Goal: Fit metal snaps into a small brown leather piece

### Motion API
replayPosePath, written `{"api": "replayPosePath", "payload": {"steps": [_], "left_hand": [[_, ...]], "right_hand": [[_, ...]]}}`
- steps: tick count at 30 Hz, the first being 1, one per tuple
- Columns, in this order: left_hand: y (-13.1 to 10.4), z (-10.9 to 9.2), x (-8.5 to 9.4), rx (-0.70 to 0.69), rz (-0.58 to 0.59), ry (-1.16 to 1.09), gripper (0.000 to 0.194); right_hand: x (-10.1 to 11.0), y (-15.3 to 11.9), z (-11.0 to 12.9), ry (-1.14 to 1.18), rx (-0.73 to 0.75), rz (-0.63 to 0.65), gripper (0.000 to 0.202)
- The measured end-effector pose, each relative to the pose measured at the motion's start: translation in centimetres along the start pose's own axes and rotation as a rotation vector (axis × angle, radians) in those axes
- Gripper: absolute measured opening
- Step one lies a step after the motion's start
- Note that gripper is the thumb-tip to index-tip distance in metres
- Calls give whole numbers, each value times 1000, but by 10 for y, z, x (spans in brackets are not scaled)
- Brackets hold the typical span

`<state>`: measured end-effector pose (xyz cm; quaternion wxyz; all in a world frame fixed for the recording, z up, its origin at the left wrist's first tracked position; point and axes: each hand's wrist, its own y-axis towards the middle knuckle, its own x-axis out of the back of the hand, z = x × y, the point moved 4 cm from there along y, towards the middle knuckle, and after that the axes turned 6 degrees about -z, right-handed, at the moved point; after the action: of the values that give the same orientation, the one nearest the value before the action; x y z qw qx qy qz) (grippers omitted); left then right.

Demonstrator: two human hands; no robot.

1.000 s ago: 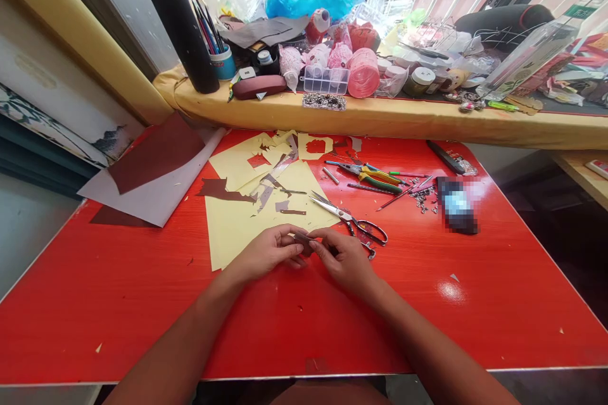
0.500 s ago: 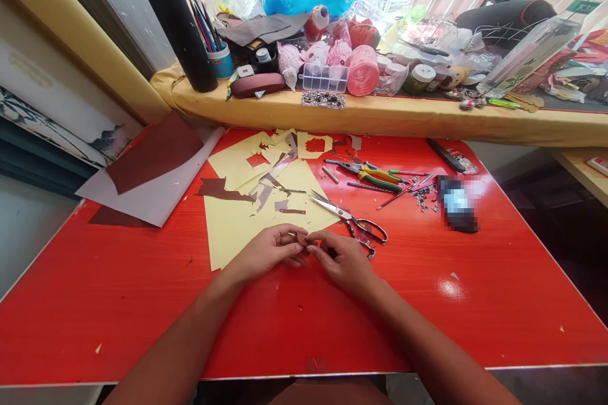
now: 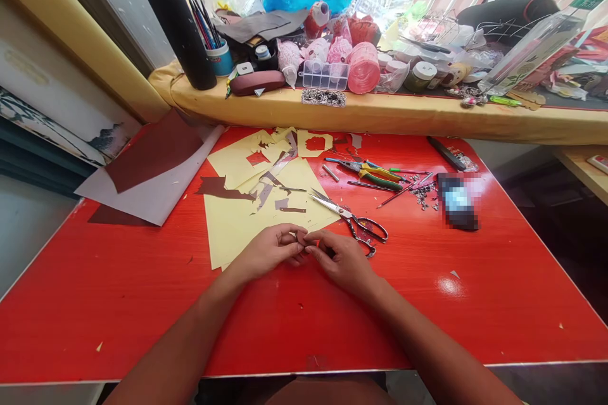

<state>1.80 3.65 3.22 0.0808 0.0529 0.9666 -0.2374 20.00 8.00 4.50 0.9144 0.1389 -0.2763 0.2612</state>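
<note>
Head view, the only one I have: from my remote seat I look forward and down on a red worktop (image 3: 247,335), with two bare hands meeting near its middle. The small brown piece (image 3: 301,238) sits up in the gap between the left hand (image 3: 263,252) and the right hand (image 3: 349,261), just at the tips of the fingers, above the near edge of the yellow sheets (image 3: 225,234). Left fingers are curled round it from the left, thumb on the near side; I read that as a grasp. Right index and thumb come in from the right, nearly closed together at its edge, and seem to pinch it, though the contact is too small to be sure. So the piece lies directly between the two sets of fingertips, a little more within the left hand's curl; that hand I judge the nearer, by very little. Its long axis I cannot tell, most of it being covered. Scissors (image 3: 340,211) lie just beyond the right hand, handles toward it, blades pointing away and leftward over the yellow sheets. Pliers (image 3: 375,178) farther back. A ragged brown scrap (image 3: 219,188) lies beyond the left hand, near the sheets' left side.
</note>
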Motion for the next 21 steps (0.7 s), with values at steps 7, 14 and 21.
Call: {"api": "replayPosePath", "payload": {"steps": [7,14,21], "left_hand": [[0,-1,2,16,2,-25,53],[-3,-6,-2,25,23,-59,63],[1,-1,1,-21,-35,-11,54]], "right_hand": [[0,0,-1,-7,-5,4,24],[2,1,0,6,-18,-10,25],[-1,-1,1,8,-13,-2,24]]}}
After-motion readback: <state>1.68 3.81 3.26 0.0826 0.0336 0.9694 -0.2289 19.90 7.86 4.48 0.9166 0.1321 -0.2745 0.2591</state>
